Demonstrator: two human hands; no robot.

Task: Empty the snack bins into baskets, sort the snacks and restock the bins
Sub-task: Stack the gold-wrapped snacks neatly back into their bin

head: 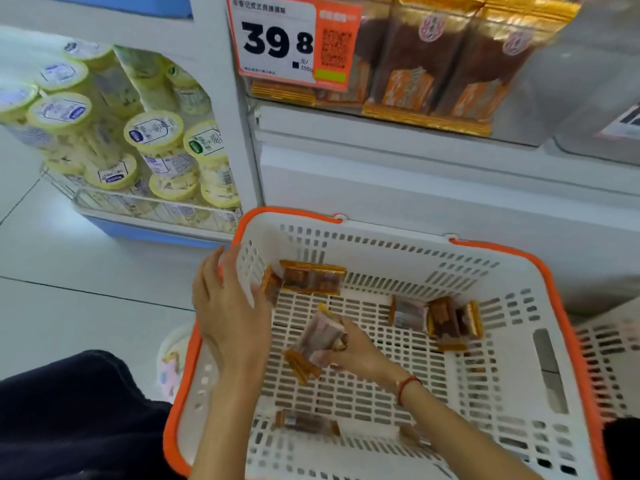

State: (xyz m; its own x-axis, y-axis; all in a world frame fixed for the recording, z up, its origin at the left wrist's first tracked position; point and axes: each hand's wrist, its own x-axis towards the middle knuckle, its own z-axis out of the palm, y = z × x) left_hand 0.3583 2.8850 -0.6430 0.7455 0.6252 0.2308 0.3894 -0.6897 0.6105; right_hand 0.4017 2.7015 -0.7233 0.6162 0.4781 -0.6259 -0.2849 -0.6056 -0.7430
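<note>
Right hand [349, 351] pinches a bunch of crinkly clear-and-gold snack packets [317, 341] over the slotted floor of the white plastic basket [519, 358] with orange rim, left hand [228, 306] fingers straight against its left wall, more packets [440, 320] loose inside.

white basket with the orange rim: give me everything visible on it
The basket is white slotted plastic with an orange rim, apparently on the floor before the shelf. Several gold-edged snack packets lie scattered on its bottom. The left hand rests over its left wall; the right hand inside grips a bundle of packets.
</note>
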